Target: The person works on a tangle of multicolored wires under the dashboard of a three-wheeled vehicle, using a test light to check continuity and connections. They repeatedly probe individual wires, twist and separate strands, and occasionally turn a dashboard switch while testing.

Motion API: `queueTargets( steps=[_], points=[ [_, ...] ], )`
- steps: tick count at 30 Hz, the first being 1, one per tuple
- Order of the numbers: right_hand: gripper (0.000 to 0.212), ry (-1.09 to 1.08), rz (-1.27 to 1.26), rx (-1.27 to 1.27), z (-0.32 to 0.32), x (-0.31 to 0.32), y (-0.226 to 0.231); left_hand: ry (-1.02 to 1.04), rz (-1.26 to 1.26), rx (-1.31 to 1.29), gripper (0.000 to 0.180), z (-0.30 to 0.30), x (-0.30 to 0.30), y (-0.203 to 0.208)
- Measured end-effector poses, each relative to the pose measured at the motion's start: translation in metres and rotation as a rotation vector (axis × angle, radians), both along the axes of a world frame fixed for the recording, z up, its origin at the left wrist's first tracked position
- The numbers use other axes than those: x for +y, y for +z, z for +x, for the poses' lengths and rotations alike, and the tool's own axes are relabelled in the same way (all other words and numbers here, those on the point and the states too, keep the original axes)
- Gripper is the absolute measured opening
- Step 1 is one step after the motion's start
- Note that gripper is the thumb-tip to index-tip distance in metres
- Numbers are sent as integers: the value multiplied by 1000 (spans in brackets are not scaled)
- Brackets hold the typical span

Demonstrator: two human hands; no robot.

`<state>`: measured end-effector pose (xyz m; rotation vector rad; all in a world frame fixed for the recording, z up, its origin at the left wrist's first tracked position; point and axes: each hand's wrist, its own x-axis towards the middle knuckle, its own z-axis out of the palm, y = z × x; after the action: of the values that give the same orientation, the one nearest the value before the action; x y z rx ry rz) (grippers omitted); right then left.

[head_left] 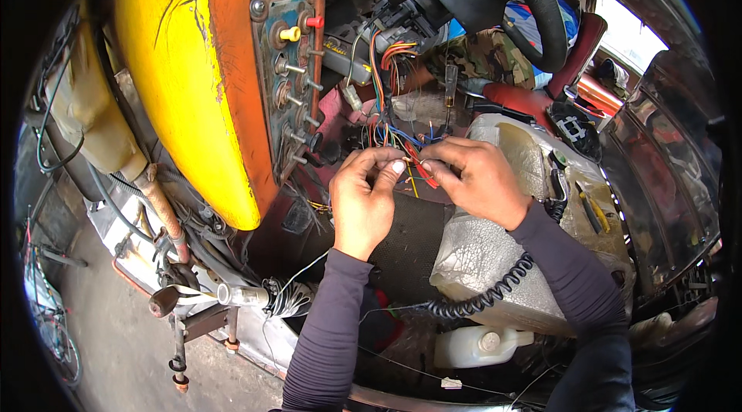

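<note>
Orange bodywork stood to the left of the steering wheel. Below and left of that wheel hung a bundle of coloured wires, its lower strands between the left hand and right hand. Both hands were close together, fingertips pinched on thin strands; silvery padding lay below the wheel.
</note>
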<state>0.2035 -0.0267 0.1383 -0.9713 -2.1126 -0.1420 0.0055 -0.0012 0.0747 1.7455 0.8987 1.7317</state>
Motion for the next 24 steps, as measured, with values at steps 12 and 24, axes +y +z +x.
queueTargets(
  steps=[12, 24],
  points=[
    [25, -2, 338, -144, 0, -5, -1, -83, -133, -59, 15, 12, -7, 16],
    [17, 117, 77, 138, -2, -3, -1, -310, -214, 84, 16, -3, -10, 31]
  ],
)
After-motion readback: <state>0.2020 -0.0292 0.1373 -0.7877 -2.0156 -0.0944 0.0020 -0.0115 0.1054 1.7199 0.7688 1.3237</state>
